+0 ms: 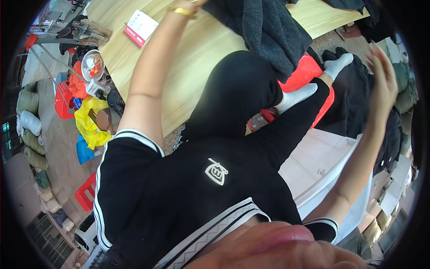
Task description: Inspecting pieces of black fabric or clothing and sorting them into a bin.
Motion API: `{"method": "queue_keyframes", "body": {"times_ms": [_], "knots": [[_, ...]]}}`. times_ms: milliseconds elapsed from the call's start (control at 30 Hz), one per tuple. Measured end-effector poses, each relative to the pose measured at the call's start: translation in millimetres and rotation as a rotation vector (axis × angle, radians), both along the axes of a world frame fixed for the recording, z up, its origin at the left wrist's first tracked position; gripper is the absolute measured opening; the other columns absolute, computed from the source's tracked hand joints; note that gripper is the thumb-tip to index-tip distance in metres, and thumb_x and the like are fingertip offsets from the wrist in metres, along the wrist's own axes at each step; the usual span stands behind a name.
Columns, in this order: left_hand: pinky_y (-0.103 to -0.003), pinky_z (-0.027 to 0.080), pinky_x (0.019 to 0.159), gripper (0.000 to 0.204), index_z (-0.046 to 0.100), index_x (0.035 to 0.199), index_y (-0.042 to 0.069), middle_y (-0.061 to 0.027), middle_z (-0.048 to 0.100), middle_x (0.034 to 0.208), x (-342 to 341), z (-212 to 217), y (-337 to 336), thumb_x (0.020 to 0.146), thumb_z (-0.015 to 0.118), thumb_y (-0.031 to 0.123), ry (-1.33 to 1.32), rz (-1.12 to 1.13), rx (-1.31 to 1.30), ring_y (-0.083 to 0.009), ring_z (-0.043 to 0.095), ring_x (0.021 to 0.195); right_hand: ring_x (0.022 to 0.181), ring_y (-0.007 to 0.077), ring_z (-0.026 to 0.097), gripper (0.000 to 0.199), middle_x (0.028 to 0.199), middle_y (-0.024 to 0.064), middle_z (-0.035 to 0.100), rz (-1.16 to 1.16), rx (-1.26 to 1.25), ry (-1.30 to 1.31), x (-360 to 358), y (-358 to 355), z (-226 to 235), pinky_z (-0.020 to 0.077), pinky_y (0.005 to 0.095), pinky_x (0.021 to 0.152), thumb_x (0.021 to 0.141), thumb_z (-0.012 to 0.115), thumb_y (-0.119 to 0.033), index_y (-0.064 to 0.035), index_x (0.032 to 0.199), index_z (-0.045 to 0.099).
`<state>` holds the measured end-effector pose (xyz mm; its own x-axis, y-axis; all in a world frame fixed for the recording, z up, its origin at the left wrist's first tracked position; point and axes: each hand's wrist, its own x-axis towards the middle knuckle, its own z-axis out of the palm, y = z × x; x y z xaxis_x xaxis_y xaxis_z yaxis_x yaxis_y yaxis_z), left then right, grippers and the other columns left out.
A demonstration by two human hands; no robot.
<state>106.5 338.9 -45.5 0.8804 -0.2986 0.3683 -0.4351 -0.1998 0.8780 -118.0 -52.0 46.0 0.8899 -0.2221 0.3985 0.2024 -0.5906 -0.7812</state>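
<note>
A person's left hand [190, 5], mostly cut off at the far edge so its grip cannot be told, reaches the dark grey garment [268, 27] draped on the wooden table [197, 62], seemingly soft, light cloth best gathered by a bunched edge, while the right hand [383, 83] hangs open and empty.

Even daylight fills the scene, bright on the pale wooden table [197, 58] at the far side and on the white surface [313, 161] to the right, with only soft shadows beneath the dark clothing. The raised right hand [383, 76] smears with motion blur, its fingers indistinct. Strong fisheye distortion bends the table's edges and squeezes the clutter at the left rim. A black vignette rings the picture; the near edge is out of focus.
</note>
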Motion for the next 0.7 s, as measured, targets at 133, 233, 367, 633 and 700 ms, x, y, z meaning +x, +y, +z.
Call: {"method": "queue_keyframes", "body": {"times_ms": [133, 233, 367, 633, 700], "knots": [[-0.026, 0.053, 0.072, 0.020, 0.072, 0.103, 0.000, -0.0020, 0.070, 0.086, -27, -22, 105, 0.097, 0.071, 0.019, -0.135, 0.390, 0.061, -0.0098, 0.064, 0.080, 0.115, 0.0152, 0.065, 0.032, 0.121, 0.0094, 0.071, 0.651, -0.041, 0.108, 53, 145, -32, 0.0505, 0.0286, 0.099, 0.101, 0.060, -0.007, 0.0016, 0.131, 0.065], [-0.040, 0.044, 0.099, 0.044, 0.061, 0.127, 0.006, -0.0171, 0.057, 0.132, -37, -49, 146, 0.100, 0.059, 0.040, 0.144, 0.511, 0.599, -0.0246, 0.053, 0.120, 0.107, 0.0232, 0.071, 0.038, 0.116, 0.0174, 0.072, 0.790, -0.057, 0.210, 78, 212, -82, 0.0534, 0.0321, 0.095, 0.094, 0.066, -0.013, 0.0011, 0.129, 0.065], [-0.054, 0.038, 0.114, 0.057, 0.055, 0.144, 0.009, -0.0215, 0.052, 0.149, -85, -84, 159, 0.099, 0.060, 0.044, 0.006, 0.628, 1.176, -0.0353, 0.050, 0.138, 0.115, 0.0376, 0.065, 0.050, 0.131, 0.0188, 0.061, 0.467, -0.644, 0.145, 106, 223, -134, 0.0535, 0.0447, 0.096, 0.093, 0.066, -0.025, -0.0020, 0.137, 0.058], [-0.052, 0.032, 0.120, 0.060, 0.052, 0.149, 0.015, -0.0216, 0.041, 0.159, -120, -116, 244, 0.099, 0.056, 0.047, -0.008, 0.645, 1.141, -0.0461, 0.036, 0.146, 0.108, 0.0366, 0.068, 0.056, 0.126, 0.0141, 0.062, 0.093, -0.774, 0.254, 118, 215, -138, 0.0565, 0.0477, 0.086, 0.085, 0.076, -0.040, -0.0140, 0.132, 0.060], [-0.057, 0.026, 0.122, 0.061, 0.052, 0.149, 0.015, -0.0187, 0.041, 0.160, -128, -114, 274, 0.096, 0.059, 0.043, 0.073, 0.651, 1.114, -0.0425, 0.031, 0.150, 0.107, 0.0379, 0.068, 0.044, 0.123, 0.0141, 0.063, 0.081, -0.779, 0.214, 126, 213, -143, 0.0562, 0.0492, 0.085, 0.087, 0.074, -0.035, -0.0131, 0.123, 0.061]]}}
